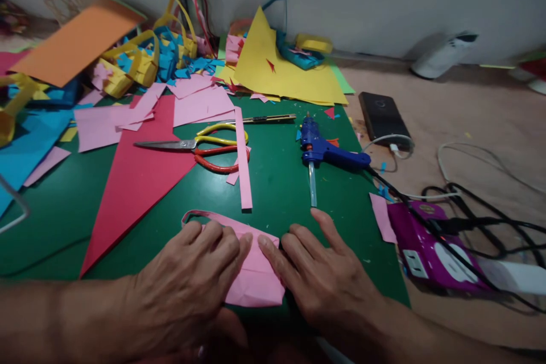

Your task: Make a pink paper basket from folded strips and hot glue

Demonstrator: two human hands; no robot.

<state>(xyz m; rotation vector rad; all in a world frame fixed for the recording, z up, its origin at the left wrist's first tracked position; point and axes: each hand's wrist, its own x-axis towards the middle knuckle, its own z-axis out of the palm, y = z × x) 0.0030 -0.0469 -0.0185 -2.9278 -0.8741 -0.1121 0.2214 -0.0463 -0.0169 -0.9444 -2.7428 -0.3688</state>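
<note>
A small pink paper basket, pressed flat with a thin strip loop at its upper left, lies at the green table's near side. My left hand has its fingers curled over the basket's left part, thumb tip on the paper. From the right, my right hand grips the upper right edge, its thumb pressing on the paper near the left thumb and one outer finger lifted. Beyond the hands lies a loose pink paper strip across the handles of the scissors. A blue glue gun rests further right, its glue stick pointing toward my right hand.
Behind are a utility knife, yellow paper, red paper and several yellow and blue paper baskets. On the right are a phone, a purple power box and tangled cables.
</note>
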